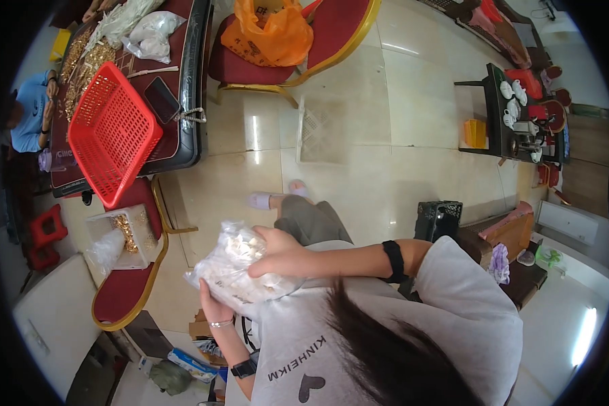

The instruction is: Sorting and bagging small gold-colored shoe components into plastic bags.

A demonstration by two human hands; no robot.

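Observation:
A clear plastic bag (pixel 240 287) full of white pieces is held against my front, with some dark print on its side. My left hand (pixel 215 306) supports it from the lower left, fingers along its edge. From the right, my right hand (pixel 276 252) grips the bag's upper part, with its fingers partly hidden by the plastic. The kind of the white pieces cannot be made out.
A red basket (pixel 108 135) stands on the table corner beside a phone (pixel 162 100). A chair at left bears a white crate (pixel 141 237). An orange bag (pixel 267 34) sits on another chair. A pale crate (pixel 321 128) lies on the floor. A person in blue (pixel 30 115) is across the table.

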